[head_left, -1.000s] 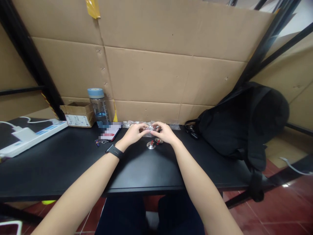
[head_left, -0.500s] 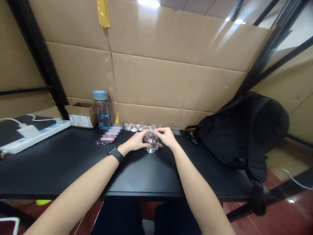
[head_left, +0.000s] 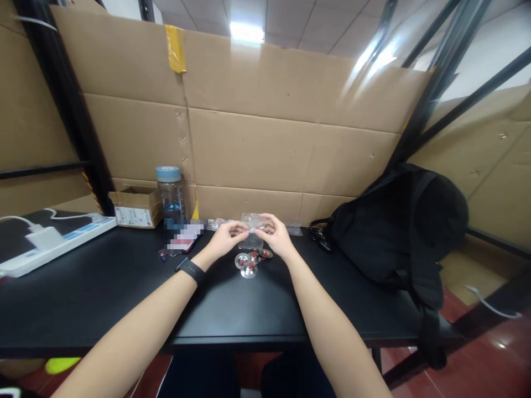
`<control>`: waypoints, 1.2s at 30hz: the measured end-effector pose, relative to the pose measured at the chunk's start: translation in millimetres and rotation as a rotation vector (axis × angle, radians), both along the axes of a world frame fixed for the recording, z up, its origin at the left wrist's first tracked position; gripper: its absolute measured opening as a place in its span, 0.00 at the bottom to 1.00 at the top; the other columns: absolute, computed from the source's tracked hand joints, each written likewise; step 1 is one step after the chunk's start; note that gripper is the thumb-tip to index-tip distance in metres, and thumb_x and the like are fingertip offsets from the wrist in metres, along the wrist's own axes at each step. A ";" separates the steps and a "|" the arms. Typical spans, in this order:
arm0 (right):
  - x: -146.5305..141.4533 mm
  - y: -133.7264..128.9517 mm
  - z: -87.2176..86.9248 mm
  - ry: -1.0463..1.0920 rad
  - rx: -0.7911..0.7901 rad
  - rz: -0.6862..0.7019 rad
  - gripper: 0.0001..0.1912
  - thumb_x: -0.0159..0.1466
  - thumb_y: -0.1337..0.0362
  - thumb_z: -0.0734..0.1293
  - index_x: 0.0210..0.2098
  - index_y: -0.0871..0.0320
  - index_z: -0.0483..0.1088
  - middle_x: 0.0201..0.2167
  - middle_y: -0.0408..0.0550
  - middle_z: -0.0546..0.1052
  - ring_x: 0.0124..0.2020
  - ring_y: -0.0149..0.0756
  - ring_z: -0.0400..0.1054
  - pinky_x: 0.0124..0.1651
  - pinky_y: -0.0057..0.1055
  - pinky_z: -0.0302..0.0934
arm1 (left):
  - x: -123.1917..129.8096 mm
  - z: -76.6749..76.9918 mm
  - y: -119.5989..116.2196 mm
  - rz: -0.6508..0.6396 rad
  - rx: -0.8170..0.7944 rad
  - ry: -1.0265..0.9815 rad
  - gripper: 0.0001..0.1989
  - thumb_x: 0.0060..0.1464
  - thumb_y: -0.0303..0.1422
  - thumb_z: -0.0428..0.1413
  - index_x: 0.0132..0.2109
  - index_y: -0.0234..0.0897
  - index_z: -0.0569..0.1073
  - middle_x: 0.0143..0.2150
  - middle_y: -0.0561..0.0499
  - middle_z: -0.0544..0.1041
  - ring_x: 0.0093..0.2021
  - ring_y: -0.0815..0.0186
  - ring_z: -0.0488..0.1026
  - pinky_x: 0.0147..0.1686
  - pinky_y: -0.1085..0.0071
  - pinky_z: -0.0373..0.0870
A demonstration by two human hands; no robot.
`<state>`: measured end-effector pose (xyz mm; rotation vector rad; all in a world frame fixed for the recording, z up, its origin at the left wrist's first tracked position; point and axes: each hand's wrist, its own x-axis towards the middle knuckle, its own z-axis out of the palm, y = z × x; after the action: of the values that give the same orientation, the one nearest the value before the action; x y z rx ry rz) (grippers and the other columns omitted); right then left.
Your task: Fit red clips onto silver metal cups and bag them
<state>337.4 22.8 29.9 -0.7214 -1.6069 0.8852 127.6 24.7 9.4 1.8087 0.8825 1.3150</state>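
A clear plastic bag (head_left: 251, 222) is stretched between my two hands, just above the black table. My left hand (head_left: 227, 236) pinches its left side between thumb and fingers, and my right hand (head_left: 275, 235) pinches its right side. Below the bag lies a loose cluster of small shiny metal discs (head_left: 249, 270) with red parts on them, apart from both hands. Behind my left hand, more clear plastic packets (head_left: 215, 223) lie along the cardboard wall, partly hidden. A dark watch band is on my left wrist.
To the left stand a water bottle (head_left: 170, 193) with a blue lid, a small cardboard box (head_left: 136, 208), a phone-like item (head_left: 185, 239) and a white power strip (head_left: 62, 246). A black backpack (head_left: 402, 226) rests at the right. A cardboard wall (head_left: 249, 143) closes off the back.
The metal discs, earlier bunched between my hands, now lie spread on the table. My hands hold up the clear bag above them. The view has tilted upward slightly.
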 end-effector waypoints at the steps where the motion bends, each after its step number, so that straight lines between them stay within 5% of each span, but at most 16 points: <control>1: -0.2 -0.1 -0.7 0.011 -0.016 0.015 0.30 0.53 0.58 0.77 0.54 0.55 0.69 0.36 0.46 0.79 0.34 0.36 0.75 0.42 0.33 0.69 | 1.1 1.0 -0.5 0.008 -0.018 -0.028 0.19 0.52 0.45 0.66 0.43 0.34 0.78 0.39 0.44 0.82 0.39 0.60 0.80 0.44 0.63 0.77; 8: 3.1 1.8 -2.6 0.059 -0.104 0.017 0.30 0.54 0.61 0.76 0.54 0.53 0.66 0.30 0.42 0.79 0.30 0.35 0.75 0.39 0.32 0.69 | 2.1 2.1 0.5 0.132 0.009 -0.057 0.20 0.57 0.48 0.61 0.41 0.33 0.80 0.39 0.44 0.83 0.39 0.59 0.79 0.41 0.65 0.74; 13: 3.7 5.2 -6.2 0.134 -0.089 -0.038 0.23 0.53 0.59 0.77 0.42 0.52 0.64 0.26 0.39 0.78 0.29 0.36 0.76 0.37 0.31 0.69 | 2.1 -1.8 0.9 0.103 0.005 -0.145 0.15 0.54 0.42 0.65 0.42 0.36 0.73 0.39 0.46 0.83 0.41 0.60 0.80 0.42 0.65 0.76; 19: 0.7 8.7 -12.2 0.049 -0.084 -0.024 0.12 0.52 0.58 0.77 0.28 0.58 0.74 0.36 0.51 0.82 0.27 0.36 0.74 0.35 0.34 0.70 | 5.0 9.8 -12.5 0.076 0.327 0.119 0.06 0.62 0.33 0.57 0.37 0.38 0.78 0.49 0.44 0.81 0.51 0.57 0.78 0.54 0.59 0.74; 24: 4.7 3.8 -8.1 0.011 -0.127 0.021 0.23 0.51 0.57 0.78 0.45 0.59 0.81 0.41 0.53 0.83 0.29 0.38 0.75 0.38 0.37 0.71 | 2.9 10.6 -13.4 0.090 0.281 0.146 0.17 0.61 0.33 0.58 0.57 0.39 0.78 0.57 0.43 0.79 0.46 0.57 0.81 0.51 0.57 0.77; 28: 11.2 -0.4 -3.0 0.002 -0.158 0.082 0.38 0.52 0.58 0.79 0.61 0.56 0.73 0.49 0.54 0.81 0.27 0.31 0.72 0.37 0.34 0.71 | -0.6 8.1 -10.0 0.063 0.169 0.099 0.32 0.57 0.36 0.62 0.68 0.42 0.68 0.69 0.41 0.67 0.43 0.59 0.82 0.50 0.58 0.79; 31: 10.9 -2.4 -3.4 0.064 -0.155 0.091 0.44 0.52 0.59 0.79 0.66 0.51 0.66 0.59 0.56 0.75 0.28 0.29 0.72 0.37 0.33 0.71 | -1.5 8.6 -9.4 0.093 0.128 0.074 0.38 0.56 0.37 0.63 0.71 0.42 0.63 0.69 0.39 0.68 0.43 0.58 0.82 0.49 0.59 0.80; 33: 7.4 -1.7 -7.2 0.110 -0.176 0.093 0.48 0.51 0.59 0.80 0.67 0.49 0.61 0.56 0.55 0.77 0.28 0.29 0.73 0.37 0.32 0.72 | -1.6 8.8 -8.9 0.144 0.110 0.046 0.39 0.55 0.37 0.64 0.72 0.40 0.61 0.67 0.37 0.70 0.43 0.58 0.83 0.49 0.59 0.79; 36: 4.8 6.0 -15.9 0.104 -0.207 0.100 0.44 0.50 0.57 0.80 0.62 0.52 0.62 0.36 0.44 0.81 0.29 0.34 0.75 0.36 0.33 0.72 | -2.2 7.0 -5.8 0.178 0.095 -0.032 0.40 0.55 0.37 0.64 0.71 0.41 0.60 0.69 0.35 0.66 0.43 0.58 0.83 0.49 0.60 0.79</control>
<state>342.2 28.8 14.0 -0.7307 -1.4834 1.1566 125.3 19.0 16.5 1.8092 0.9982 1.5161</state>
